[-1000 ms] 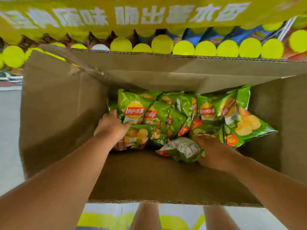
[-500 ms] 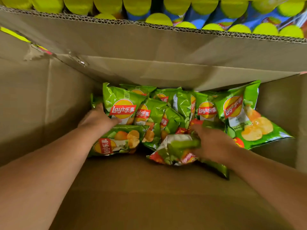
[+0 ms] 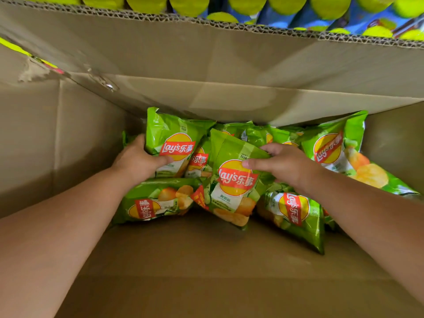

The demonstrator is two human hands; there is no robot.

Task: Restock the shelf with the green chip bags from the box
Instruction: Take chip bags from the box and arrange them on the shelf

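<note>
- Both arms are reaching down into a large cardboard box (image 3: 68, 138), whose far flap is folding inward above the bags.
- The left hand (image 3: 137, 160) is gripping an upright green chip bag (image 3: 174, 143) at its left edge, with the thumb lying across the front just below the red logo and the fingers going behind it.
- The right hand (image 3: 282, 162) is holding a second upright bag (image 3: 234, 180) by its upper right corner; the thumb is pressing on the front and the fingers are curling over the top edge.
- This second bag is standing tilted in the middle of the box, in front of the others.
- More green bags (image 3: 266, 134) are sitting packed along the far wall of the box behind both hands.
- One bag (image 3: 158, 203) is lying flat under the left forearm, another (image 3: 296, 214) is lying on its side under the right wrist, and a further one (image 3: 339, 152) is leaning against the right wall.
- Near the person, the bare box floor (image 3: 206, 271) is showing.
- Beyond the top edge of the box, a row of yellow-green round lids (image 3: 286, 5) is lining a shelf.
</note>
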